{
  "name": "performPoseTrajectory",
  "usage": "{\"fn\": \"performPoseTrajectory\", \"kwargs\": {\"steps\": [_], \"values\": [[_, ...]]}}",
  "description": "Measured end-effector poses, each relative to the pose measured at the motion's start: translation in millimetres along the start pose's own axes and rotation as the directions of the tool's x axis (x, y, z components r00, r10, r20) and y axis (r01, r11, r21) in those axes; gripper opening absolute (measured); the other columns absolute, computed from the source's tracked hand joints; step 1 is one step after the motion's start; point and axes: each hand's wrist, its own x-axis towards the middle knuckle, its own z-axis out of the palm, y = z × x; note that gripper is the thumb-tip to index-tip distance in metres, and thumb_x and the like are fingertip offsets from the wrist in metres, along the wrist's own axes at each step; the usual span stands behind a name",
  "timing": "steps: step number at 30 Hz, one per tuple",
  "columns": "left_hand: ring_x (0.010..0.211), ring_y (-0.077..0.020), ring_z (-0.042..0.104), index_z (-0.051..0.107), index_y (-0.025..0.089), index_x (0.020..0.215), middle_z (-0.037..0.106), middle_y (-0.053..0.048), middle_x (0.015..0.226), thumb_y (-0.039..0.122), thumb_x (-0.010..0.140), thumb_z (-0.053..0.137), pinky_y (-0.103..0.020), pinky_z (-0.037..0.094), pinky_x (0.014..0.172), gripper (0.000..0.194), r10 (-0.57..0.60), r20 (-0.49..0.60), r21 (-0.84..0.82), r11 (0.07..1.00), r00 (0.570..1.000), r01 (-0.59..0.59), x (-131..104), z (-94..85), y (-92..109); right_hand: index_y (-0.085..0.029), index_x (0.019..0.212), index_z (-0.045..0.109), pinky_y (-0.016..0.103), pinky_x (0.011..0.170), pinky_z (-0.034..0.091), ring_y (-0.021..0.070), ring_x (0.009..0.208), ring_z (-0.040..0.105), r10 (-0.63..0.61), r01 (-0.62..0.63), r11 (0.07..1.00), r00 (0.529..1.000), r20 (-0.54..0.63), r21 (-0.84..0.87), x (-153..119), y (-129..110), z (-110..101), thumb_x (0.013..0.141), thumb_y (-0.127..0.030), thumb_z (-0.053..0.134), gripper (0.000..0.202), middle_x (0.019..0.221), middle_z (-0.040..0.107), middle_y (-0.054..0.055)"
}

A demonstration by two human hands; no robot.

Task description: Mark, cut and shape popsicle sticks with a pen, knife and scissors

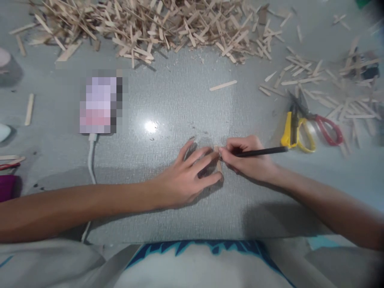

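Note:
My left hand (187, 176) rests on the grey table (168, 92) with its fingers spread. Its fingertips touch a small wooden stick (219, 166) that lies pointing away from me, partly covered by the fingers. In my right hand (250, 158) a black pen (264, 152) is gripped between thumb and fingers, its back end pointing right. The pen's tip is hidden by the fingers near the top of the stick, close to my left fingertips.
A large pile of wooden sticks (156, 28) spans the back. Yellow-handled scissors (288, 132) and red-handled scissors (331, 132) lie right, near scattered sticks. A blurred-out device (100, 104) with a white cable (90, 160) is left. One loose stick (223, 85) lies ahead.

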Motion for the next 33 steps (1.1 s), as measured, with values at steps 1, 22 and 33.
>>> {"fn": "performPoseTrajectory", "kwargs": {"steps": [1,22,33], "values": [[0.153,-0.0420,0.050,0.065,0.020,0.136,0.058,-0.023,0.156,0.011,0.097,0.072,-0.077,0.035,0.128,0.041,-0.010,0.006,0.005,1.000,1.000,0.010,-0.4,0.3,-0.2,-0.023,0.063,0.052,0.026,0.045,0.036,0.0099,0.044,0.048,0.009,-0.009,1.000,1.000,-0.003,0.023,-0.3,0.3,0.1,0.106,-0.046,0.073,0.053,0.048,0.053,-0.005],[0.142,-0.0349,0.054,0.055,0.018,0.135,0.060,-0.019,0.138,0.004,0.098,0.051,-0.068,0.044,0.126,0.040,-0.152,-0.148,-0.004,0.988,0.977,0.153,-3.8,7.0,0.3,-0.022,0.065,0.050,0.023,0.043,0.034,0.0084,0.040,0.049,0.052,-0.051,0.996,0.999,-0.014,0.067,-0.5,0.9,2.4,0.107,-0.045,0.072,0.052,0.047,0.054,-0.006],[0.156,-0.0447,0.042,0.054,0.022,0.141,0.044,-0.024,0.162,0.015,0.104,0.058,-0.079,0.034,0.127,0.038,-0.081,0.029,-0.012,0.997,0.996,0.082,-1.6,0.5,-0.4,-0.023,0.065,0.050,0.023,0.043,0.036,0.0081,0.040,0.048,0.030,-0.030,0.998,1.000,-0.008,0.057,0.5,0.7,1.9,0.109,-0.043,0.068,0.051,0.047,0.055,-0.005]]}}
